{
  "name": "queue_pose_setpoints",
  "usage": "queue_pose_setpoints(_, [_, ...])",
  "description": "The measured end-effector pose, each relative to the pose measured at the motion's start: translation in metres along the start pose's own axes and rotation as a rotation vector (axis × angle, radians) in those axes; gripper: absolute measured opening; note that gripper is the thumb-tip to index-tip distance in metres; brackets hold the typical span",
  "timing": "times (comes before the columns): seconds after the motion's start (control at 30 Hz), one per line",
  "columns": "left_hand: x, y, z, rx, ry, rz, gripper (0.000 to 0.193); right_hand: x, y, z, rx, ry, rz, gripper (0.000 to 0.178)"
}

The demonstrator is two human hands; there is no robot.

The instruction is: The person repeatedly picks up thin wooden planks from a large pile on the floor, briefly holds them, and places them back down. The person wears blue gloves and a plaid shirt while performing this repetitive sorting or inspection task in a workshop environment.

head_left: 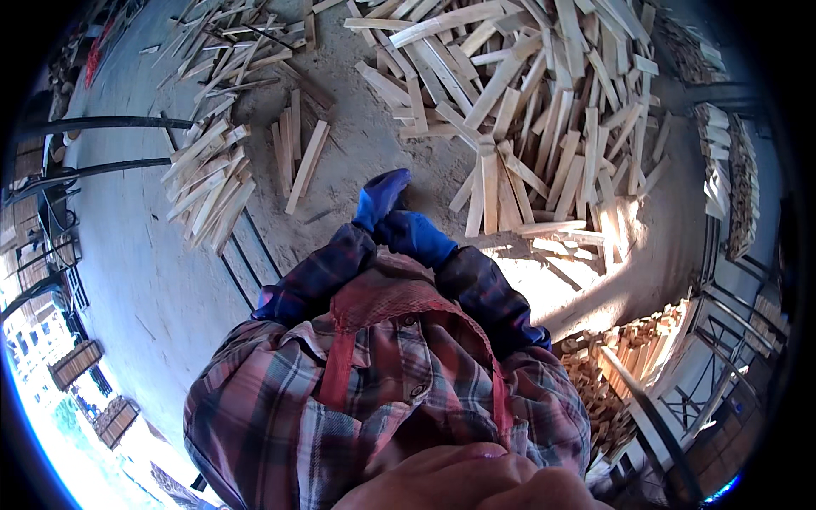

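Between the chest and the sawdust floor [365, 144], two blue-gloved hands meet. Left hand [380, 197]: fingers curled, raised slightly; whether anything is held cannot be told. Right hand [414, 236]: fingers folded inward, touching the left glove; nothing visibly gripped. Nearest stock: pale wooden slats [491, 191], lying ahead and to the right of the fingers, long axes running mostly away from the person; the right hand is the nearer. Appearance: flat, narrow, raw light wood, square-cut ends, loosely fanned at the near edge of a large heap [544, 76]. Further items: a small bundle of slats [297, 153] ahead-left, a longer spread [208, 183] beyond it, stacked blocks [612, 357] at right.
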State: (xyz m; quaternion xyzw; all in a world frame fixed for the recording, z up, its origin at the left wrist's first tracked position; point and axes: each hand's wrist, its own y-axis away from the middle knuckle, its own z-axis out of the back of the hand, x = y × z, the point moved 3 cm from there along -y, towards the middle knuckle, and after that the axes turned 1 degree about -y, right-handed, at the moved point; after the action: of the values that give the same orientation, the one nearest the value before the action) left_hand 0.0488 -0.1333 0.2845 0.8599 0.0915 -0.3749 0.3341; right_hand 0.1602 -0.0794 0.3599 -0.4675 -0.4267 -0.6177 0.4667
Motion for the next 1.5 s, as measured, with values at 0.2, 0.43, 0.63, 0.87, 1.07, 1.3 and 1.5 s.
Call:
queue_pose_setpoints(0.2, [-0.043, -0.069, -0.010, 0.125, 0.026, 0.350, 0.048, -0.007, -0.087, 0.029, -0.014, 0.121, 0.055, 0.019])
queue_pose_setpoints(0.43, [-0.079, -0.161, 0.017, 0.042, -0.201, 0.205, 0.031, -0.078, -0.149, 0.163, -0.318, -0.702, -0.392, 0.025])
queue_pose_setpoints(0.63, [-0.091, -0.181, 0.076, -0.435, 0.091, 0.496, 0.034, -0.151, -0.230, 0.331, -0.758, -0.704, -0.527, 0.030])
queue_pose_setpoints(0.87, [-0.087, -0.255, 0.020, -0.480, 0.011, 0.546, 0.035, -0.258, -0.343, 0.575, -0.919, 1.048, -0.488, 0.065])
queue_pose_setpoints(1.07, [-0.100, -0.341, -0.058, -0.310, -0.100, 0.457, 0.034, -0.284, -0.382, 0.598, -0.707, 1.203, -0.827, 0.066])
queue_pose_setpoints(1.3, [-0.171, -0.470, -0.146, -0.091, -0.212, 0.163, 0.043, -0.240, -0.354, 0.546, -0.453, 0.424, -0.646, 0.046])
queue_pose_setpoints(1.5, [-0.122, -0.522, -0.094, -0.351, 0.098, 0.034, 0.042, -0.238, -0.327, 0.449, -0.321, -0.168, -0.425, 0.053])
